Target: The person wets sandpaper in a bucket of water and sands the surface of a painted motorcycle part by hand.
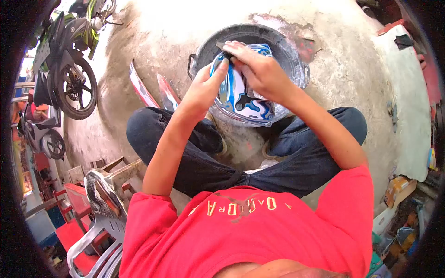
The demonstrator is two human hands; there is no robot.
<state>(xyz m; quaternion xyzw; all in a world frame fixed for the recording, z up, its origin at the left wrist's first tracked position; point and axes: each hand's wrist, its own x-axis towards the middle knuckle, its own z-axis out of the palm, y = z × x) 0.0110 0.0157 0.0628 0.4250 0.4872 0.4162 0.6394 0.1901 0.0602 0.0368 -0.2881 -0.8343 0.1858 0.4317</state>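
Note:
A glossy blue, white and black patterned plastic panel (229, 89), seemingly a motorcycle body part, is held over a round grey basin (296, 55). My left hand (209, 82) grips its upper left edge, with the thumb on the near face. My right hand (256, 65) bends over the panel's top, its fingers closed close to my left thumb. A thin grey-brown piece (219, 45), like sandpaper, sticks out by the right fingertips. How far it runs under the fingers is hidden. The basin stands on the floor between my bent knees.
Two red-and-white panels (141, 85) lie on the floor to the left of the basin. Motorcycles (74, 85) stand farther left. A grey plastic chair (99, 236) is at lower left. On the right are a pale slab (405, 111) and a wooden block (399, 191).

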